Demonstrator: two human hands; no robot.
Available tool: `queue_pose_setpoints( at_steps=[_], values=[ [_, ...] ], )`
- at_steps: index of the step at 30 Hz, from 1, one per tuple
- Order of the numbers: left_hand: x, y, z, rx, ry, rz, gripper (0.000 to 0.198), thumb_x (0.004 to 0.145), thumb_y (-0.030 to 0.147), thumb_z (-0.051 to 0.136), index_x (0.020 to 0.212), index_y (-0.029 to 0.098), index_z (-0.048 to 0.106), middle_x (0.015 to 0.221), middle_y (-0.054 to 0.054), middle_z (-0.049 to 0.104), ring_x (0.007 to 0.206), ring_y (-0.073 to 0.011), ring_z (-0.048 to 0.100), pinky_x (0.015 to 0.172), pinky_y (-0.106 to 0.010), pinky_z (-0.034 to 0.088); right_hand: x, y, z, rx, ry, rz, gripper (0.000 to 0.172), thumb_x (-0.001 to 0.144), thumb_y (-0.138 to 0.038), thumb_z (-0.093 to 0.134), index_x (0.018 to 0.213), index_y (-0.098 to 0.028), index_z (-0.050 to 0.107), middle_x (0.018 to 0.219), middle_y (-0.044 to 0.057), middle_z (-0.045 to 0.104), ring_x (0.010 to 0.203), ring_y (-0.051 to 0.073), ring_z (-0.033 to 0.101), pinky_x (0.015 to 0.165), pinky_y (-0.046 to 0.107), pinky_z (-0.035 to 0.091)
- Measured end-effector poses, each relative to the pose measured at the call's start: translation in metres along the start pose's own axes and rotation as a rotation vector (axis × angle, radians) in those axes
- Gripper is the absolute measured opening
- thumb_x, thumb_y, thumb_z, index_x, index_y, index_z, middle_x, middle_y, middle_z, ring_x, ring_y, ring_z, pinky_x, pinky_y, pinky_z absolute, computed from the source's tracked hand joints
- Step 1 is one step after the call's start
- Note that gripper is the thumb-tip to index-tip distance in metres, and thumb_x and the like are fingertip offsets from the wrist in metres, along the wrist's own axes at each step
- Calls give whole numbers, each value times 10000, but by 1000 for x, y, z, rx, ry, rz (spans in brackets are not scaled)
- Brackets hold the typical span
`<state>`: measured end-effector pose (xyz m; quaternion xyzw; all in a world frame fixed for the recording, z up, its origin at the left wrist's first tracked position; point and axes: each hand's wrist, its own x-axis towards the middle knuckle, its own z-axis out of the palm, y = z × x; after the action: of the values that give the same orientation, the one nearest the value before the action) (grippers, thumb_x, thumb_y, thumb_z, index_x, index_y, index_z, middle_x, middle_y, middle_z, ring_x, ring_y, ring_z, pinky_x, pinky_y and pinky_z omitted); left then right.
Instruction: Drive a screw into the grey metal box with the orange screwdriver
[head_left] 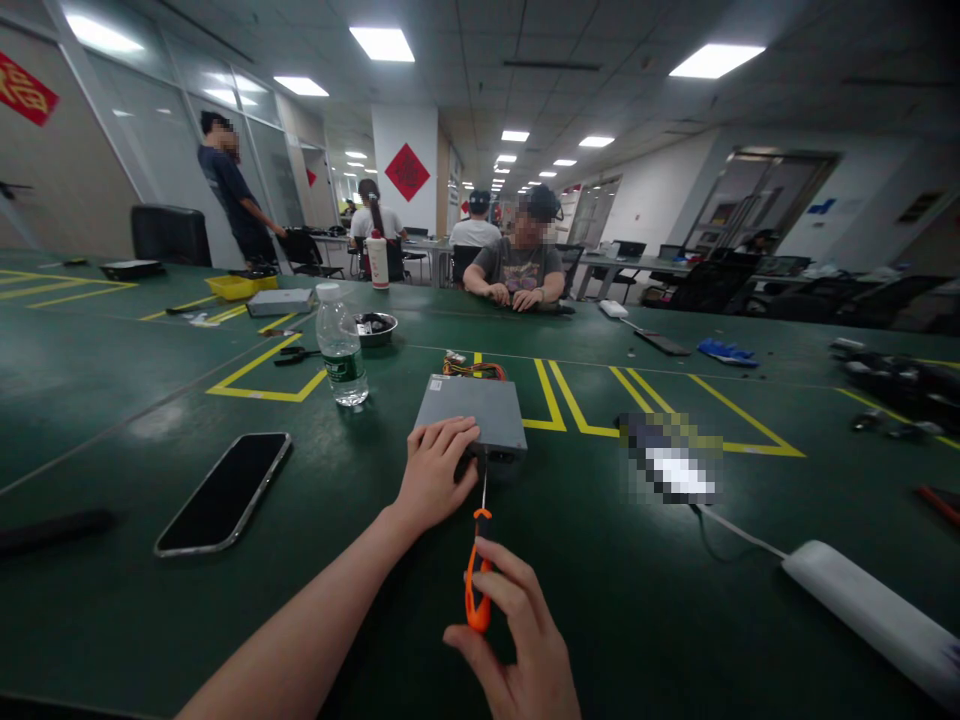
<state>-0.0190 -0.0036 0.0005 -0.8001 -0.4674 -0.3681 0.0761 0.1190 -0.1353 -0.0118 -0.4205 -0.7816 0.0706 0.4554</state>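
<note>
A grey metal computer power supply lies on the green table, its bundle of coloured cables at the far side. My left hand grips its near left corner, fingers over the top and thumb low by the near face. In my right hand is a screwdriver with an orange and black handle. The fingers lie along the handle's right side, while the thumb sits lower and a little apart. Its shaft points away from me, up to the near face of the power supply; exact tip contact is too small to tell.
Left of the power supply are a water bottle, a metal bowl, black pliers and a phone. On the right, a white power bank has a cable to a blurred device. A person sits opposite.
</note>
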Motion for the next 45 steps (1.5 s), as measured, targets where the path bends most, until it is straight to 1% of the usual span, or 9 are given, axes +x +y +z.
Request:
queue_pose_setpoints(
  at_steps=[5,12,17,21,27,32,35,41,45],
  values=[
    [0,-1,1,-3,-1,-7,316,802,227,499,1116,256,518,1236,-27,555,1147,-218,458,930,-408,290,4,-5,-4,-141,-59,-33,345,955,-299,265,1184,-252,519,1275,110,481,948,173,632,703,254,560],
    [0,0,0,-10,4,-7,321,808,226,498,1127,256,522,1229,-34,560,1147,-217,460,938,-413,288,29,-2,-16,-267,17,-299,210,893,-315,481,893,-145,604,990,129,664,733,167,656,598,265,546],
    [0,-1,1,-7,4,-4,334,797,221,509,1129,257,521,1238,-29,554,1150,-219,457,937,-410,288,48,-9,-31,-306,-205,-338,255,901,-335,446,1066,-224,605,1008,112,644,750,168,657,616,262,548],
    [0,-2,2,-2,5,2,332,802,222,503,1132,255,517,1240,-22,553,1152,-210,457,932,-399,293,53,-4,-43,-305,-367,-387,328,935,-308,323,1125,-196,566,1112,139,597,794,157,655,617,234,544],
    [0,-2,2,-13,-3,5,339,807,221,489,1144,253,508,1244,-30,551,1158,-214,453,929,-404,284,47,30,-35,-192,-223,-648,135,883,-204,460,804,-163,561,992,130,669,683,116,642,604,241,518],
    [0,-3,1,-16,-20,1,341,816,229,475,1155,250,502,1252,-40,546,1167,-222,450,932,-410,279,48,29,-41,-225,-286,-579,215,918,-318,401,988,-195,563,1026,115,658,842,135,648,701,235,529],
    [0,-3,2,-12,-17,9,350,811,225,483,1159,248,503,1248,-44,548,1165,-222,454,934,-407,281,50,25,-42,-260,-336,-581,275,936,-306,335,1077,-222,556,1027,108,655,844,137,649,672,223,529],
    [-1,-5,3,8,-6,29,345,818,225,477,1161,248,498,1249,-30,549,1161,-209,459,926,-393,284,45,42,-20,-74,-37,-718,135,888,-219,471,822,-130,549,879,120,675,583,84,610,557,197,493],
    [0,-5,2,11,-2,40,334,821,231,474,1154,248,497,1250,-25,549,1159,-205,461,918,-390,287,47,37,-27,-46,-104,-605,229,926,-312,398,863,-139,535,883,105,663,788,120,630,662,207,507]
  ],
)
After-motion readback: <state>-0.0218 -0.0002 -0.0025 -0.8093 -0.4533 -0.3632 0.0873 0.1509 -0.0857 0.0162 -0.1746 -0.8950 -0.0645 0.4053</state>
